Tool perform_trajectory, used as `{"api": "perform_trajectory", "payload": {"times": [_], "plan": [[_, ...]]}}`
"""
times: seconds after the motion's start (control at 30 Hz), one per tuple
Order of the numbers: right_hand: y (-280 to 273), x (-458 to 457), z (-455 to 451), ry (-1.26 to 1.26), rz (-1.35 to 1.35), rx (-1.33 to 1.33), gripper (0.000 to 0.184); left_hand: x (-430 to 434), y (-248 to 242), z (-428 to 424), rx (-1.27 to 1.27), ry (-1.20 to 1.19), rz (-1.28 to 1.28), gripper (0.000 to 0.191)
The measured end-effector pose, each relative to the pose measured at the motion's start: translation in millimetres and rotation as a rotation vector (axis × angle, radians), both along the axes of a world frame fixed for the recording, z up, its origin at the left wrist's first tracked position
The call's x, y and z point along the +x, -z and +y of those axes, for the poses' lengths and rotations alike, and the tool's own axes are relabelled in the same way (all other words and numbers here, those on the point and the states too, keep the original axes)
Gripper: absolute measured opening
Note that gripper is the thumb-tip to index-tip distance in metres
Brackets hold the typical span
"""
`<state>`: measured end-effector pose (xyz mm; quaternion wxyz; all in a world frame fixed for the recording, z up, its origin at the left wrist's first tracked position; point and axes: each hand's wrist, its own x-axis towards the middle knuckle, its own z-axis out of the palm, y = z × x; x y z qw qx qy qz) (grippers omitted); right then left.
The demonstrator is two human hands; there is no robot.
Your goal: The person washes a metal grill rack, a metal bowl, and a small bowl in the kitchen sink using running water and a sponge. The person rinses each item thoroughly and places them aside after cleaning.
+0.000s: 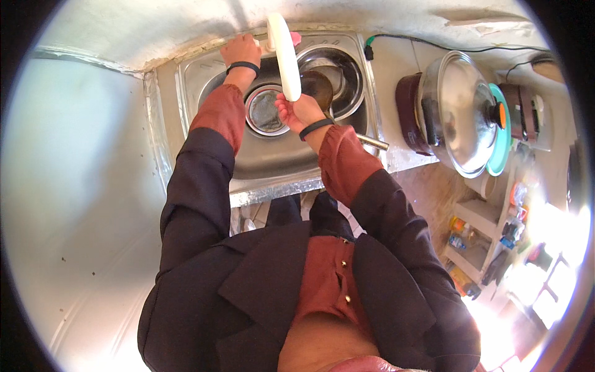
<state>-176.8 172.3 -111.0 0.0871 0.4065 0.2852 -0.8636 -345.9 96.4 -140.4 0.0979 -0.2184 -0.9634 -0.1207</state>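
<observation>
A white curved faucet (284, 56) arches over the stainless steel sink (279, 162). My left hand (241, 49) is closed at the faucet's base on the left; what its fingers hold there is hidden. My right hand (300, 111) is just below the spout's tip, palm partly up and fingers curled, with no object visible in it. Under and left of it lies a round metal dish (265, 110) on the basin floor. A metal bowl (355, 95) stands at the basin's right, beside a dark brown round pan or lid (318, 90). A metal handle (374, 142) reaches over the sink's right edge.
On the counter to the right stand a dark red appliance (411, 114), a large pot lid (458, 111) and a turquoise plate (498, 132). A black cable (437, 44) runs along the wall. Shelves (479, 214) with bottles stand lower right. A pale panel (93, 162) borders the left.
</observation>
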Motion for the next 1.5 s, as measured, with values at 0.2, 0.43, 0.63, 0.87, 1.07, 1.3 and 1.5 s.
{"api": "perform_trajectory", "payload": {"times": [0.2, 0.43, 0.63, 0.87, 1.07, 1.3, 1.5], "plan": [[5, -16, -2, -0.037, -0.08, 0.019, 0.014, 58, 22, -40, 0.815, -0.122, -0.329, 0.042], [26, -39, -23, -0.308, -0.124, 0.324, 0.017, 140, 8, -65, 1.341, -0.579, -1.065, 0.028], [22, -32, -17, -0.403, -0.067, 0.301, 0.018, 141, 4, -38, 1.611, -0.611, -1.274, 0.025], [4, 15, 26, -0.407, 0.036, 0.511, 0.027, 151, -21, 25, 1.398, -0.464, -1.386, 0.033], [-31, 34, 33, -0.261, -0.014, 0.294, 0.016, 161, -40, 13, 1.358, 0.016, -1.137, 0.04], [10, 13, 10, -0.173, 0.23, 0.099, 0.02, 164, -17, -17, 1.184, 0.2, -0.835, 0.032], [-8, 6, 3, -0.237, 0.192, 0.156, 0.012, 157, -43, -31, 1.09, 0.339, -0.74, 0.029]]}}
